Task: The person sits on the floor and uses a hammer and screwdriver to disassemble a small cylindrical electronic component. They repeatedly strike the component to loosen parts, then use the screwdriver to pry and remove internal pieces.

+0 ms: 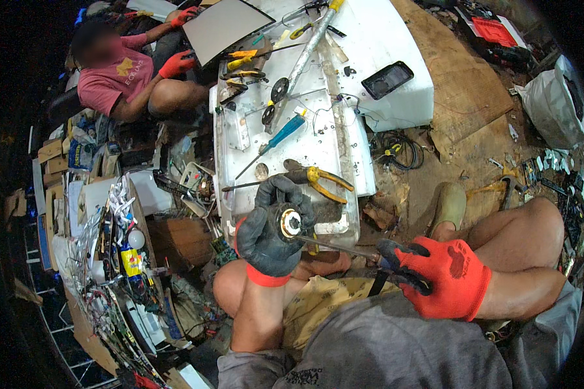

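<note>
My left hand [266, 241], in a black-palmed red work glove, is closed around a small round dark part [292, 222] with a gold ring and a white centre. In my gloved right hand [446, 277] is a screwdriver [337, 247], its long metal shaft pointing left. The shaft's end reaches the lower edge of the round part; whether it is inserted cannot be seen. Just beyond my left hand, yellow-handled pliers [331, 185] and a dark screwdriver shaft lie on a white panel [363, 152]. A blue-handled screwdriver [284, 135] rests farther up.
A black phone-like casing [387, 80] and several yellow-handled tools lie on the white worktop. At far left a person [126, 74] in red gloves holds a flat grey panel [226, 29]. Scrap heaps [123, 259] fill the left side; a white sack [551, 100] stands at right.
</note>
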Demonstrator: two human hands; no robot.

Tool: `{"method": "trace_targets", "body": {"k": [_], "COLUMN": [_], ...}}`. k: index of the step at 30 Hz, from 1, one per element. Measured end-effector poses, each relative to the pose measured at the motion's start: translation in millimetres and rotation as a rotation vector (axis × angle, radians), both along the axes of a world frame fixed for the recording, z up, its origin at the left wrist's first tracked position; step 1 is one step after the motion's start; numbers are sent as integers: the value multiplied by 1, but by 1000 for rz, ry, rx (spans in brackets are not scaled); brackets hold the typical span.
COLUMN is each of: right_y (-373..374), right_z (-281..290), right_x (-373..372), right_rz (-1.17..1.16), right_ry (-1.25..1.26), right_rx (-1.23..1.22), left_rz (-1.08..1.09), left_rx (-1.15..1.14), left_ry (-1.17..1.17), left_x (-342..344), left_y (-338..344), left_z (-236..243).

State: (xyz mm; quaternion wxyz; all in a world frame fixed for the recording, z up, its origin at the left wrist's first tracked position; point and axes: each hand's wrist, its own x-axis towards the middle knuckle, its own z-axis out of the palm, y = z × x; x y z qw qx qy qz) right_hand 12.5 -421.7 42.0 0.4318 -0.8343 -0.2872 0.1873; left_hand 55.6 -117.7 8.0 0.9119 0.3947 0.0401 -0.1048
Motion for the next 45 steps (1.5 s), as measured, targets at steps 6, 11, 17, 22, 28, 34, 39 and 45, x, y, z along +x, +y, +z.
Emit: {"method": "trace_targets", "body": {"k": [6,11,17,22,28,34,39,45], "right_y": [7,13,-8,-14,-5,6,10,19], "right_z": [-4,-13,9,19,2,-7,-13,-30], "right_x": [-8,-11,47,63,48,16,3,-10], "right_rz": [-14,-57,67,177,129,25,-34,-87], "right_ry": [14,-48,-43,32,27,43,42,50], "right_rx": [-73,-23,-11,-47,-33,2,2,50], "left_rz": [96,167,-91,-126,-11,-8,42,96], "left_rx": [-38,-139,-150,-47,-12,27,24,-107], "left_ry": [-36,-17,57,88,27,6,2,-13], "left_x": [0,2,10,8,7,3,2,2], "left_y": [1,-9,16,1,-1,5,8,11], "left_z": [-10,-3,-7,2,0,-7,-9,-12]}}
